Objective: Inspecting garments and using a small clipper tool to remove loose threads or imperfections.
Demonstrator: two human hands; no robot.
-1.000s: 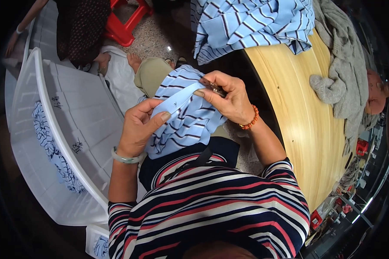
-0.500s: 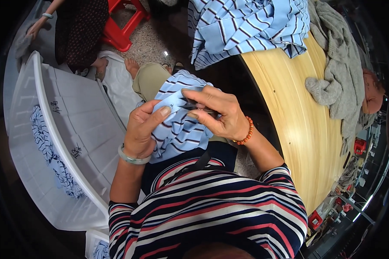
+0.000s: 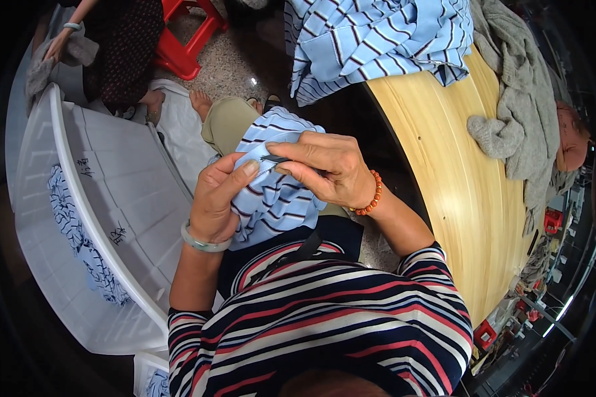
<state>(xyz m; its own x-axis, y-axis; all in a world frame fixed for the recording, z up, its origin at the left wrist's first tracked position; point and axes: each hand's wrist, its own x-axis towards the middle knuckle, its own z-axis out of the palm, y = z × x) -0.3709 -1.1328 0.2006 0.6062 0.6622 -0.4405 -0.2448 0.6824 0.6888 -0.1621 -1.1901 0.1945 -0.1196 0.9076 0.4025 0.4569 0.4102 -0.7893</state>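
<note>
Across my lap lies a light blue garment (image 3: 271,208) with dark and white stripes. My left hand (image 3: 215,202) pinches a plain blue band of it between thumb and fingers. In my right hand (image 3: 334,169) are small black thread snips (image 3: 272,159), squeezed between thumb and fingers. Their blades are together, with the tip at the band just beside my left thumb. My right fingers hide most of the snips' body.
A white plastic bin (image 3: 129,192) holding striped cloth stands at my left. To the right is a wooden table (image 3: 437,159) with a striped garment pile (image 3: 384,40) and grey knitwear (image 3: 520,112). Beyond are a red stool (image 3: 182,49) and another person's hand (image 3: 58,46) on grey cloth.
The snips' blades were apart and are now together at the band. My right hand has shifted slightly left. The other person's hand has moved, with more grey cloth showing.
</note>
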